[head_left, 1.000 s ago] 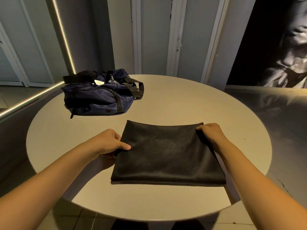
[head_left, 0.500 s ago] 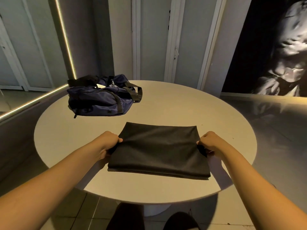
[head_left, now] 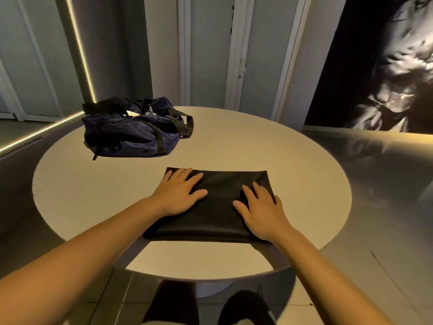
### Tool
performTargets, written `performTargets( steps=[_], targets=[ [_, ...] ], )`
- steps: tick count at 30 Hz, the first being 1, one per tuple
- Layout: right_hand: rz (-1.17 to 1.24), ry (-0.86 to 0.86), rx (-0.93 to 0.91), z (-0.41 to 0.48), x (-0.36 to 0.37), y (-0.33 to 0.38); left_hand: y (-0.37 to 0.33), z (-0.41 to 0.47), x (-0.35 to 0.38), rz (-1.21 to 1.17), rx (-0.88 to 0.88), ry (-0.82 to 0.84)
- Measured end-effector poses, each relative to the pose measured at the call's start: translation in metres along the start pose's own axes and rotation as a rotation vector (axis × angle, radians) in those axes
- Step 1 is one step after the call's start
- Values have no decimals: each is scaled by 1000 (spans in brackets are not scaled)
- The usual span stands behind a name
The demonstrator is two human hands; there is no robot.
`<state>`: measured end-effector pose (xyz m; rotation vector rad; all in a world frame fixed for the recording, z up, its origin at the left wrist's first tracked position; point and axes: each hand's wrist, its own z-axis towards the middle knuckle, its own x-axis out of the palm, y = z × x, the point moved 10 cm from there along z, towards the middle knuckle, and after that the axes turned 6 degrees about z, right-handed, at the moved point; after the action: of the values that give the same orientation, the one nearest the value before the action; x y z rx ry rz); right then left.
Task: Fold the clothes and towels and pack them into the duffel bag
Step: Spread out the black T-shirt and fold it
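A black folded cloth (head_left: 220,202) lies flat on the round white table (head_left: 293,165), near its front edge. My left hand (head_left: 179,192) rests palm down on the cloth's left part with fingers spread. My right hand (head_left: 259,209) lies flat on its right part, fingers straight. A dark blue duffel bag (head_left: 131,134) with black straps sits at the table's back left, its top open, apart from the cloth.
Pale wall panels and a door stand behind the table. A lit strip runs along the left wall. A dark picture hangs at the right. My feet (head_left: 243,308) show below the table's front edge on the grey floor.
Both hands let go of the cloth's side edges and now lie flat on top of it. The cloth looks narrower than before.
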<state>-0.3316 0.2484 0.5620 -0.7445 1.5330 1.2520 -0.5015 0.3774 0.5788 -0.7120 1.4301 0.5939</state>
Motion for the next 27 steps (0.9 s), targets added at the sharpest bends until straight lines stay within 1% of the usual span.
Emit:
performTargets(
  steps=[1, 2, 4, 9, 14, 20, 22, 25, 27],
  targets=[
    [-3, 18, 27, -1, 7, -7, 7, 5, 17, 11, -28, 73],
    [-10, 16, 39, 1, 10, -15, 17, 11, 28, 3, -57, 105],
    [-23, 3, 38, 1, 8, -26, 28, 12, 35, -8, -98, 84],
    [-47, 8, 7, 34, 9, -29, 38, 23, 36, -22, -127, 25],
    [-53, 48, 42, 50, 7, -28, 58, 36, 34, -44, 31, 61],
    [-54, 22, 27, 21, 12, -1, 65, 50, 33, -30, 221, 77],
    [-55, 24, 59, 15, 17, -3, 62, 52, 30, -44, 273, 82],
    [-37, -7, 140, 8, 17, -3, 56, 58, 22, -31, 301, 67],
    [-45, -4, 213, -2, 19, 2, 52, 61, 11, 64, 280, 14]
  ],
)
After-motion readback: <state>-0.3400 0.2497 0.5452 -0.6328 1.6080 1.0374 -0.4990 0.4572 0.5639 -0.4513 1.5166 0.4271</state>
